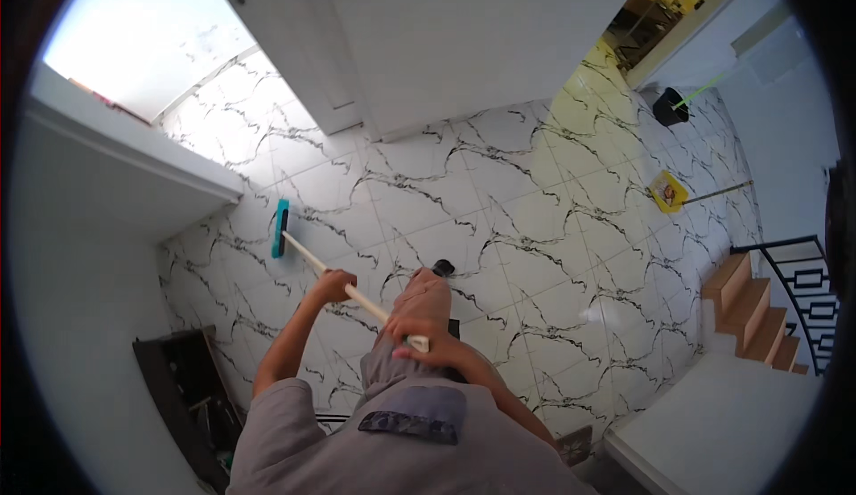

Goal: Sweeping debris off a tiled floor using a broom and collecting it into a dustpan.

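A long pale broom handle (368, 304) runs slantwise in front of my body. At its far end, the teal and dark broom head (281, 229) rests on the marble-patterned tile floor (428, 227). My left hand (334, 285) is wrapped around the handle partway down, on the side nearer the head. Close to my waist, my right hand (420, 336) grips the handle's top end, whose tip shows past the fingers.
A white door (468, 33) stands ahead, with a bright doorway to its left. On the right are a black bucket (671, 107), a yellow dustpan (669, 192), and wooden steps (749, 301) with a black metal railing (796, 281). A dark cabinet (190, 408) stands at lower left.
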Motion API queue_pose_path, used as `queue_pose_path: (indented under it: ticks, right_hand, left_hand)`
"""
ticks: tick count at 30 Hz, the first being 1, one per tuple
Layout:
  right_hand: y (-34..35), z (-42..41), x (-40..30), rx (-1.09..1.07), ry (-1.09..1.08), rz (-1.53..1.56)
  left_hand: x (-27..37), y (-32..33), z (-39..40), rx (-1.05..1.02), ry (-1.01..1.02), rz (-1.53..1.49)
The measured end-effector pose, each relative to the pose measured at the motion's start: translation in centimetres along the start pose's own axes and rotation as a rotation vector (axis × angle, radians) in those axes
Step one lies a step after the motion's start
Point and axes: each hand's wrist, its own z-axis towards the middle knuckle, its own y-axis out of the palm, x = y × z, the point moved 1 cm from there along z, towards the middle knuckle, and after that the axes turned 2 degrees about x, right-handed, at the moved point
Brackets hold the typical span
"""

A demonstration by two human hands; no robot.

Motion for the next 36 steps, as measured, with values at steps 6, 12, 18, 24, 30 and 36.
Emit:
queue_pose_path:
  ticks: [6, 12, 18, 24, 30, 36]
  right_hand:
    - [-11.2, 4.3, -14.5, -0.283, 0.201, -0.443]
    - [-13.8, 8.1, -15.8, -0.330, 0.314, -0.791]
    - [-14.3, 7.3, -8.6, -0.226, 0.280, -0.932]
    - [-17.9, 6.4, -24.1, -0.094, -0.086, -0.693]
    - [-24.1, 8.1, -17.8, 0.646, -0.108, -0.398]
    - [-26.8, 7.5, -3.1, 0.261, 0.240, -0.318]
  left_hand:
    - [18.2, -6.6, 11.1, 0.160, 0.411, -0.480]
    - [28.8, -4.7, 23.9, 0.125, 0.812, -0.732]
    - [29.4, -1.3, 30.6, 0.067, 0.917, -0.723]
    - [34.6, -14.1, 22.6, 0.205, 1.055, -0.481]
    - [26.5, -18.5, 24.7, 0.189, 0.726, -0.218]
    - [13.2, -12.1, 30.6, -0.176, 0.301, 0.182]
